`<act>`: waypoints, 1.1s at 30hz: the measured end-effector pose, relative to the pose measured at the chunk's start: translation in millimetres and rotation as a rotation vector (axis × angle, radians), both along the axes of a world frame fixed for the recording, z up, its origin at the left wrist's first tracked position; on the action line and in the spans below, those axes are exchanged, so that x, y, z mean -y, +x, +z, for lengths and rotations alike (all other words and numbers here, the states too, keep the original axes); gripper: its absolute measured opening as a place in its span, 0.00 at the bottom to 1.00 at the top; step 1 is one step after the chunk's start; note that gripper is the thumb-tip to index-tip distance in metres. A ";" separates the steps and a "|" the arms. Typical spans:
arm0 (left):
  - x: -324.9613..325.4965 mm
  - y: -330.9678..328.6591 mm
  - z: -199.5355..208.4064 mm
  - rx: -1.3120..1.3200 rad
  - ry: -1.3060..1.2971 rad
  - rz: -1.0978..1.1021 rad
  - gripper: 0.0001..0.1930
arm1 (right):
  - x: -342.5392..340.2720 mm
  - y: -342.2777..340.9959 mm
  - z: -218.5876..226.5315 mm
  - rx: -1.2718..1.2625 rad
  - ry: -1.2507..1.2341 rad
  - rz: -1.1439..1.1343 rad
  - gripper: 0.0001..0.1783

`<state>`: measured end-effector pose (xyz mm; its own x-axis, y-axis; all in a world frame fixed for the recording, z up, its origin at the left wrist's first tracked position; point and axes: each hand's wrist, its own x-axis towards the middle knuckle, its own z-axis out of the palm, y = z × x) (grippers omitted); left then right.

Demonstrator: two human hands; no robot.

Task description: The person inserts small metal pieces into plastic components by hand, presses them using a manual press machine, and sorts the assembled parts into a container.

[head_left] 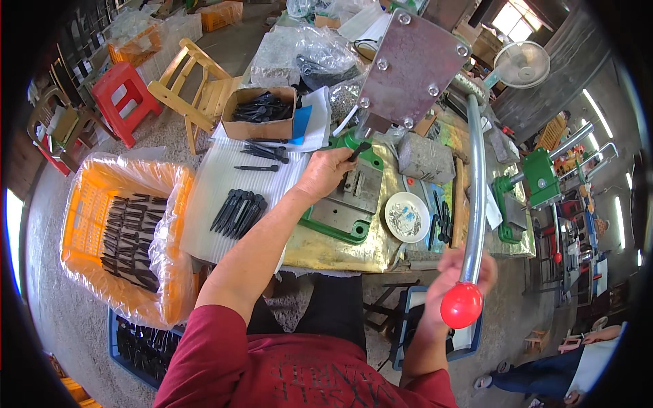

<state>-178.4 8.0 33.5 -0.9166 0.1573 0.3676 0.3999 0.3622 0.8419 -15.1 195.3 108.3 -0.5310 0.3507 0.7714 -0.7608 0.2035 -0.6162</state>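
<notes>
Left hand (323, 175) is over the press bed, thumb and fingers narrowed, pinching one black piece (359, 151). Piece is small, dark and matte; the visible end juts up and right past the fingertips. The rest is hidden by the hand, so I can't tell whether it touches the bed. Hand press (416, 71): green base, grey steel bed, bolted purplish-grey plate on top. Plate blocks the view of what's behind it. Right hand (439, 292) is at the low end of the bent steel lever (476, 177), just above its glossy red ball knob (462, 305). Its fingers are curled around behind the lever but blurred and partly covered by it; can't tell how tight.

Around, left to right: orange crate (80, 231) with clear plastic liner, rows of black parts inside. White foam sheet (204, 183) on the bench, carrying a neat bunch of slim black parts (238, 212). Open cardboard box (255, 130) behind the bunch, heaped with more. White bowl (389, 221) right of the base, small bits in it. Grey stone-like block (426, 160) behind the bowl. Second green press (541, 178) far right.
</notes>
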 end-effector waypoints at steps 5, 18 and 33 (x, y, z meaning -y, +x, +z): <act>-0.8 -0.4 0.7 0.004 0.007 0.006 0.07 | 9.7 17.5 56.1 -0.168 0.318 0.125 0.24; -2.3 0.5 -0.3 -0.037 0.025 0.000 0.06 | 30.3 35.1 91.5 0.210 0.452 0.073 0.08; 2.2 1.0 -0.2 -0.140 0.013 0.014 0.06 | 14.4 -31.7 -34.1 -0.068 0.859 -0.013 0.11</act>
